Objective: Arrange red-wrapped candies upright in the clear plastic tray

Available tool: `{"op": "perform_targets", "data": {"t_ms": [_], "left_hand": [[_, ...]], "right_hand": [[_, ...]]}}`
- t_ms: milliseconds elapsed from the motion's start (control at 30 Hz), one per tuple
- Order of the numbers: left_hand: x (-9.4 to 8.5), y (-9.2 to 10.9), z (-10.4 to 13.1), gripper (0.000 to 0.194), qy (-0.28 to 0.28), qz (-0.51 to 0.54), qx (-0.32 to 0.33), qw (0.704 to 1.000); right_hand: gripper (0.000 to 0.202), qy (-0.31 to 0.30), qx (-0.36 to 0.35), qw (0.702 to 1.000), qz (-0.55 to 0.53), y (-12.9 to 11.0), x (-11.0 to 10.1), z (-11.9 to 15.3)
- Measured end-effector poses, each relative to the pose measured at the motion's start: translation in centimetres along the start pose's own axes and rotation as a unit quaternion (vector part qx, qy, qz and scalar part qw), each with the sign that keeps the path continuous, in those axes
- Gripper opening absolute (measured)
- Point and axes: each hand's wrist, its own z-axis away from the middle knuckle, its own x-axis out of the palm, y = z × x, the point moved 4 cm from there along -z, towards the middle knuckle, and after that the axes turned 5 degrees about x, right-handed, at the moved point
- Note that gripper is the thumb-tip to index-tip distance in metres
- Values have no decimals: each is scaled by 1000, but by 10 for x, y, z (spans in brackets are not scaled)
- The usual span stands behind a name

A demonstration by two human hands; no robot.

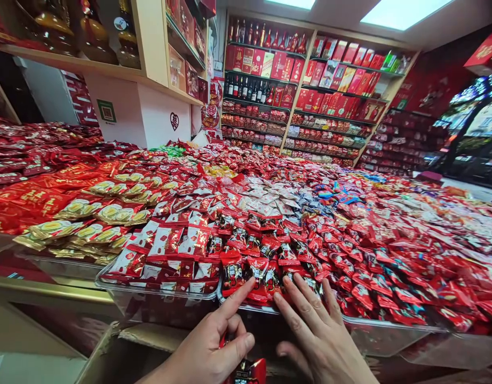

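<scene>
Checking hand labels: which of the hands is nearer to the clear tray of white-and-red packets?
Left. The left hand reaches up just right of the clear tray; the right hand lies farther right, on the neighbouring red packets.

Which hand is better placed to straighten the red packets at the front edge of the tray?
Probably the right hand: it is empty, open, and its fingers already lie on the red packets at the clear tray edge. The left hand points with one finger but seems to grip a red packet.
</scene>
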Motion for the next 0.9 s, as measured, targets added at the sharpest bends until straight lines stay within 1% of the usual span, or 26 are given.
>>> {"op": "perform_targets", "data": {"t_ms": [100, 233, 400, 500, 600, 667, 900], "left_hand": [[0, -1, -1, 68, -1, 9, 2, 1000], [-2, -10, 0, 67, 0, 9, 14, 1000], [-3, -17, 0, 65, -2, 10, 24, 1000], [-4, -16, 1, 65, 1, 8, 22, 1000], [-4, -15, 1, 63, 15, 13, 24, 1000], [-4, -16, 1, 61, 20, 17, 30, 999], [-8, -21, 2, 55, 21, 48, 40, 998]], "right_hand": [[60, -9, 1, 1000, 1, 1, 1, -2], [59, -6, -5, 1000, 4, 1, 0, -4], [68, 27, -6, 1000, 0, 2, -5, -1], [74, 35, 41, 999, -10, 9, -7, 5], [69, 30, 105, 994, -7, 21, -6, 12], [66, 30, 122, 992, 5, 26, -3, 15], [70, 47, 87, 995, 6, 26, 7, 10]]}}
